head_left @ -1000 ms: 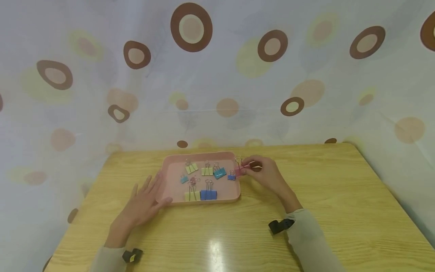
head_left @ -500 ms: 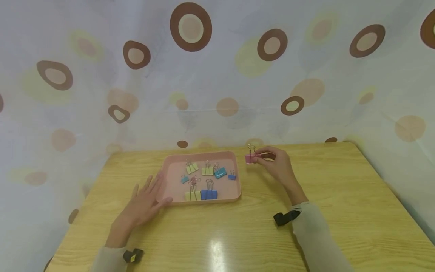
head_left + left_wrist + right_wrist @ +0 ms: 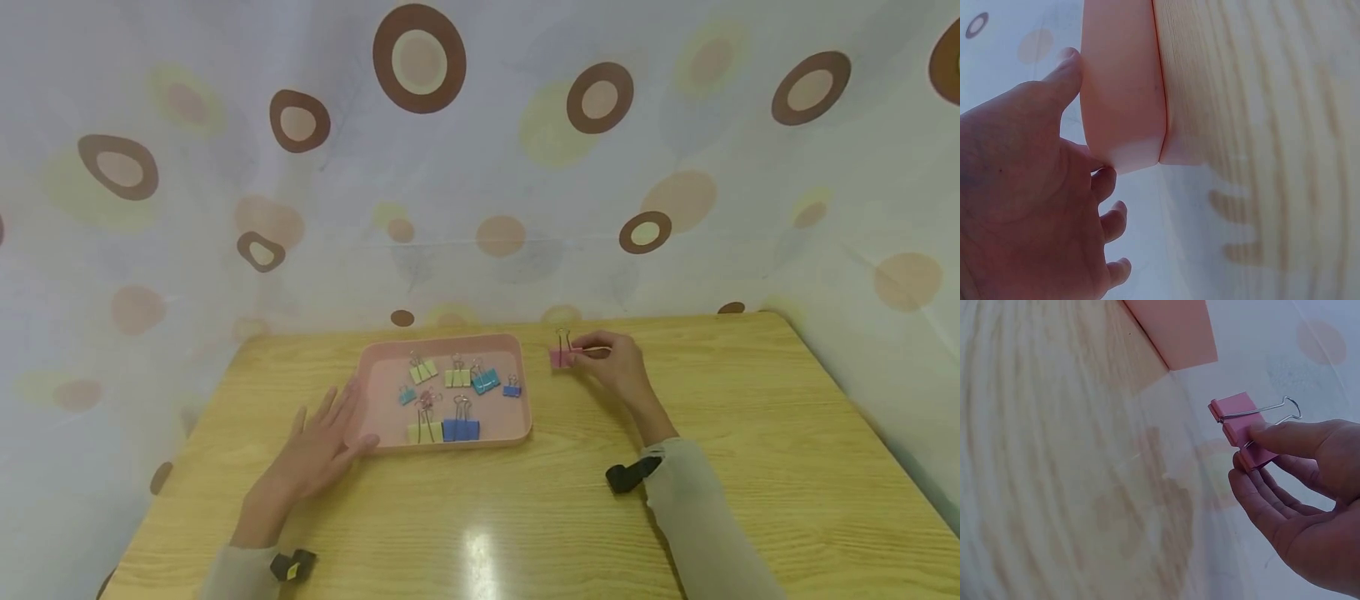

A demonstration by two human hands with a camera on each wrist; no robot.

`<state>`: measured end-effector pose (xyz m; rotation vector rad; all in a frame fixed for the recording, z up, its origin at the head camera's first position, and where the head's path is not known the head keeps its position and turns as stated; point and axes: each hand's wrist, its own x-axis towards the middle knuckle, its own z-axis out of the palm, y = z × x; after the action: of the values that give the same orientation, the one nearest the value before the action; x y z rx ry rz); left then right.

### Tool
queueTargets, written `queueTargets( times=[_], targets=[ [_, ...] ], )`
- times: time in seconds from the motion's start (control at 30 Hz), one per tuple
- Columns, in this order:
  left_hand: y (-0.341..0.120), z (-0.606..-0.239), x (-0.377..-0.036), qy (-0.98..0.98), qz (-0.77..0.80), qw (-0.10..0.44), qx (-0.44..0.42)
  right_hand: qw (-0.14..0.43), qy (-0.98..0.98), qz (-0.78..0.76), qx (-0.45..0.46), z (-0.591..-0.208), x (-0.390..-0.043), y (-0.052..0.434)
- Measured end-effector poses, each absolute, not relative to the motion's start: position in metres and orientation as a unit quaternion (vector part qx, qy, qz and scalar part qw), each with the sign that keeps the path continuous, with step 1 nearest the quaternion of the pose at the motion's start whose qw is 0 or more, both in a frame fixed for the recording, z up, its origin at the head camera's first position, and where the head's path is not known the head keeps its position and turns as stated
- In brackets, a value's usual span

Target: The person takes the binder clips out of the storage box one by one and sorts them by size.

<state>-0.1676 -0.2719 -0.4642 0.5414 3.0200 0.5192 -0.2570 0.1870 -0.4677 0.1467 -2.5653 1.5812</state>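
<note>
My right hand (image 3: 618, 367) pinches a pink binder clip (image 3: 560, 359) by one end, to the right of the tray. In the right wrist view the thumb lies across the flat face of the clip (image 3: 1241, 415), and its wire handles stick out to the side. My left hand (image 3: 311, 454) rests at the left side of the pink tray (image 3: 381, 418), its fingers extended and the thumb by the near left corner. In the left wrist view the fingers touch the tray's outer wall (image 3: 1124, 81).
Inside the tray lie a large blue binder clip (image 3: 461, 430), a teal one (image 3: 485, 382), a small blue one (image 3: 512, 390), a small teal one (image 3: 407, 395), several yellow ones and small pink pieces. A patterned cloth (image 3: 502, 167) hangs behind the wooden table (image 3: 562, 517).
My right hand has carried the pink binder clip from the tray's right edge out to the right, dipping slightly in the last half second. My left hand has stayed at the tray.
</note>
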Motion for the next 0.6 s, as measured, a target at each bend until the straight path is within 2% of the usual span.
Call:
queueTargets(
  times=[0.23,0.6],
  targets=[
    [-0.272,-0.465,-0.168,0.971,0.164,0.013,0.176,0.025,-0.852,0.523,0.016,-0.475,-0.259,0.188],
    [-0.272,-0.465,-0.168,0.972,0.160,0.015,0.173,0.006,-0.861,0.509,0.011,-0.482,-0.259,0.190]
  ],
)
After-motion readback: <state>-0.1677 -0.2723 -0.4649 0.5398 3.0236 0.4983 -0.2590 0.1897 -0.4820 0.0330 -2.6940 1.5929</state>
